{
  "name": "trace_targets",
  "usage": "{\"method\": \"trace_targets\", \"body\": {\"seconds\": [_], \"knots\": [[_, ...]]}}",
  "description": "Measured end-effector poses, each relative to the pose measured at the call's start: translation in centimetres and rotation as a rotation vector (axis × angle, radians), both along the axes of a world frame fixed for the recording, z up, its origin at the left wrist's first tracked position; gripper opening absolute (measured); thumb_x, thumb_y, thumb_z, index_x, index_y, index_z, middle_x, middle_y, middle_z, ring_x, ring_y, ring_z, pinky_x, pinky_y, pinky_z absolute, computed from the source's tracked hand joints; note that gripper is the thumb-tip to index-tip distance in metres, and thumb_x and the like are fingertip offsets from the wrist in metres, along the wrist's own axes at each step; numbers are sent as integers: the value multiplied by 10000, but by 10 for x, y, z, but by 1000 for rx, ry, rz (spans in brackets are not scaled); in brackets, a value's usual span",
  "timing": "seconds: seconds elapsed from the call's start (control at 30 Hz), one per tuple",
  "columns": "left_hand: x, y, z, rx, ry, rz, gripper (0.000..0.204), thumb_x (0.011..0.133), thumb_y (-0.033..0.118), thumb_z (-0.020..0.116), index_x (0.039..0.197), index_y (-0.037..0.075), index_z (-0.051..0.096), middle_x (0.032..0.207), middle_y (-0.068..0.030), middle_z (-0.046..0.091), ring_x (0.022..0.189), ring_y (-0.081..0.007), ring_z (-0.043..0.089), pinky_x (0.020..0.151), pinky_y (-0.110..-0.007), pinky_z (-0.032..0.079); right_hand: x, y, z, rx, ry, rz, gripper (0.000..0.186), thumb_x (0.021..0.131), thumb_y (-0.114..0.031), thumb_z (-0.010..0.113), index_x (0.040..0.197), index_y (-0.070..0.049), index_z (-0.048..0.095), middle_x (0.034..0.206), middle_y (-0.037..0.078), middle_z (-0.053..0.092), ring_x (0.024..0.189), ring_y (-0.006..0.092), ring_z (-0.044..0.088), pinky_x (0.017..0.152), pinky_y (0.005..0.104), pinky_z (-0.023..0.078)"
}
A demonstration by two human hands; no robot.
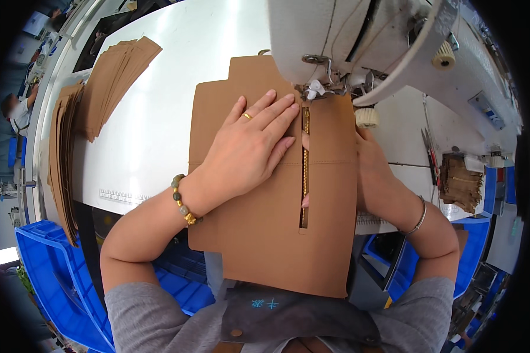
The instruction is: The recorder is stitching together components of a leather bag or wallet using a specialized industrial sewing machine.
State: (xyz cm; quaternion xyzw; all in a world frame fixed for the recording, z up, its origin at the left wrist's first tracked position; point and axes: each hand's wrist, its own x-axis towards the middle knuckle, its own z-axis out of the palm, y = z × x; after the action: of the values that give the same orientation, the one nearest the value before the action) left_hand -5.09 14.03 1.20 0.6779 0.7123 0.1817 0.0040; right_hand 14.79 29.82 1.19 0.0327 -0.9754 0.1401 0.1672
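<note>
A large brown leather-like panel [247, 229] lies under the sewing machine's presser foot [318, 89], its near end hanging over the table edge. A brass-toothed zipper [305, 170] shows in a long narrow slot in it. My left hand [247, 141] rests flat on the panel left of the slot, fingers stretched toward the presser foot. At the panel's right edge, my right hand [374, 167] reaches partly underneath, most of its fingers hidden. Bits of skin show through the slot beside the zipper.
The white sewing machine [453, 70] overhangs the right side. Stacked brown pieces [115, 82] lie at the left. Red-handled scissors [431, 156] and a dark brown bundle [460, 182] lie at the right. Blue bins [65, 276] stand below the table; another person [22, 112] sits far left.
</note>
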Motion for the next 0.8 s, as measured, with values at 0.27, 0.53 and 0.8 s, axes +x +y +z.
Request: {"method": "trace_targets", "body": {"seconds": [0.27, 0.53, 0.8], "knots": [[-1, -2, 1, 20, -52, -50, 451, 1029, 158, 612, 1476, 99, 599, 1565, -115, 544, 1487, -363, 466, 1202, -640, 331, -1, 0, 1, 0, 6, -4, 743, 803, -507, 794, 1372, -49, 659, 1352, 190, 646, 1312, 407, 585, 1205, 565, 356], [-2, -1, 1, 47, -95, -73, 435, 1015, 113, 604, 1449, 85, 617, 1533, -137, 541, 1445, -389, 495, 1187, -650, 343, 0, 0, 2, -15, 11, -5, 730, 803, -512, 795, 1353, -50, 669, 1331, 166, 665, 1309, 358, 601, 1201, 571, 363], [-5, 0, 0, 55, -108, -93, 444, 994, 74, 615, 1438, 84, 628, 1521, -131, 552, 1431, -387, 508, 1190, -639, 346, 0, 1, 0, 12, 28, -8, 698, 813, -472, 792, 1362, -61, 666, 1309, 147, 679, 1292, 335, 617, 1190, 575, 378]]}}
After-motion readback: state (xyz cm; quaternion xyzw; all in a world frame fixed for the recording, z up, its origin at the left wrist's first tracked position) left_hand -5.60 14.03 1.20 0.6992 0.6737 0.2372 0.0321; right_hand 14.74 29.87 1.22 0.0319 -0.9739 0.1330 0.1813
